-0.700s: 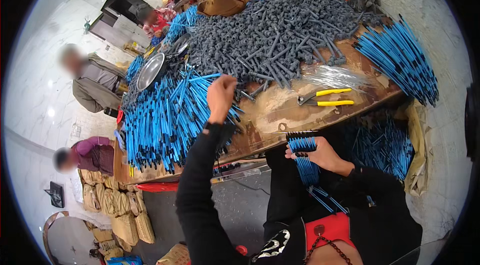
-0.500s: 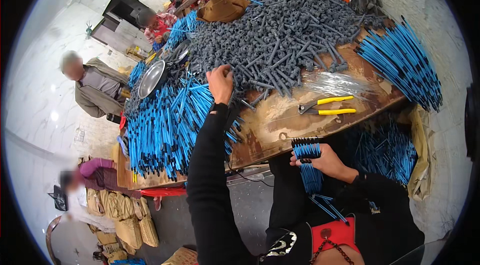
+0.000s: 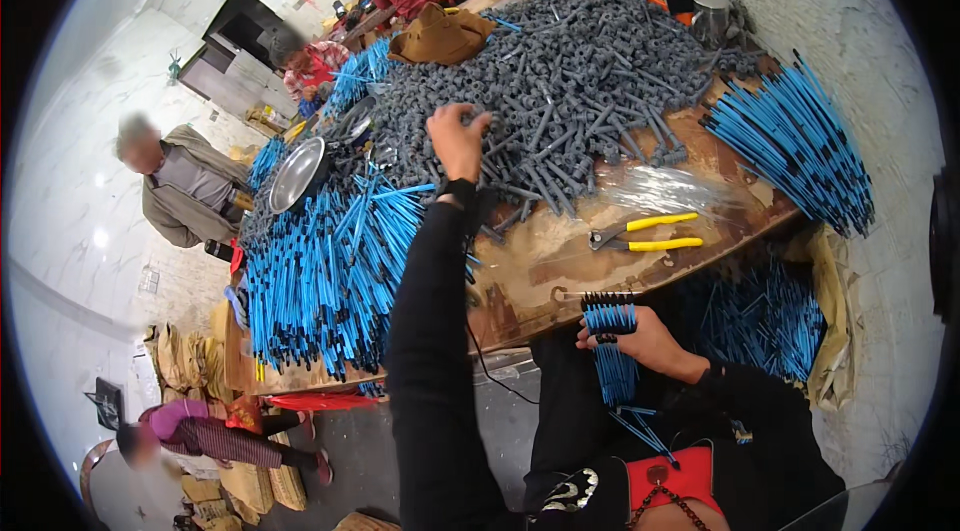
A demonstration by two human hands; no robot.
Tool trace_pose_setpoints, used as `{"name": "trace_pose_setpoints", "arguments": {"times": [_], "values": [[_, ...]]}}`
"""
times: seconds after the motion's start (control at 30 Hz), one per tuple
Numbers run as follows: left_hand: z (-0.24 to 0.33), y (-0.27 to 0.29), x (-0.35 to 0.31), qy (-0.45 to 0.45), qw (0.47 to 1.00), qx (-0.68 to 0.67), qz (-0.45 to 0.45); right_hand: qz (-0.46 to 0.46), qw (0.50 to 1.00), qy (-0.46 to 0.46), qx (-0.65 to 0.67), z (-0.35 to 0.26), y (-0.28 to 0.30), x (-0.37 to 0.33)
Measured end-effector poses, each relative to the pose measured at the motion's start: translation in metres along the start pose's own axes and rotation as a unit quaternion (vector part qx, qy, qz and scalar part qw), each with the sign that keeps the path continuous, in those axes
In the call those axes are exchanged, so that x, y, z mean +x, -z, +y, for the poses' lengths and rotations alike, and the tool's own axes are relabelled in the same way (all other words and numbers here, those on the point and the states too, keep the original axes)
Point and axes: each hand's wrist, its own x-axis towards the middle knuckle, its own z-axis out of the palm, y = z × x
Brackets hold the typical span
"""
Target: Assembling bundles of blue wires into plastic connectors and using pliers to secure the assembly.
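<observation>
Gathering by hand is judged to be the step under way: a bundle of slim blue plastic tubes with black ends (image 3: 612, 319) is clasped by the right hand (image 3: 648, 341), its fingers clamped on the tubes, which are laid across them with further lengths hung below. The left hand (image 3: 458, 143) is poised at the heap of grey plastic fittings (image 3: 570, 56), its fingers curled; whether a piece is pinched there cannot be told, as the fingertips are partly hidden. For the next move, a light grip on a single piece seems called for, without the bundle being loosened. On the brown wooden bench (image 3: 512, 276), yellow-handled metal pliers (image 3: 662, 244) are laid between the two hands, near a spread of thin clear strands (image 3: 670, 189). Loose blue tubes with black tips (image 3: 320, 276) are heaped beside the left forearm.
</observation>
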Motion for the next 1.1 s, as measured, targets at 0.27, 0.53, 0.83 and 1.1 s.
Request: {"name": "trace_pose_setpoints", "arguments": {"times": [0.27, 0.53, 0.83, 1.1], "values": [[0.119, 0.152, -0.195, 0.378, 0.836, -0.366, -0.152, -0.002, 1.0, -0.016, -0.006, 0.007, 0.003, -0.004], [0.133, 0.133, -0.224, 0.406, 0.681, -0.593, -0.143, -0.032, 0.999, -0.014, -0.021, 0.0, -0.013, -0.004], [0.126, 0.124, -0.236, 0.386, 0.599, -0.693, -0.107, -0.03, 1.0, 0.002, -0.011, 0.005, -0.018, -0.006], [0.117, 0.124, -0.237, 0.421, 0.584, -0.69, -0.076, -0.026, 1.0, -0.008, -0.011, 0.004, -0.02, -0.005]]}}
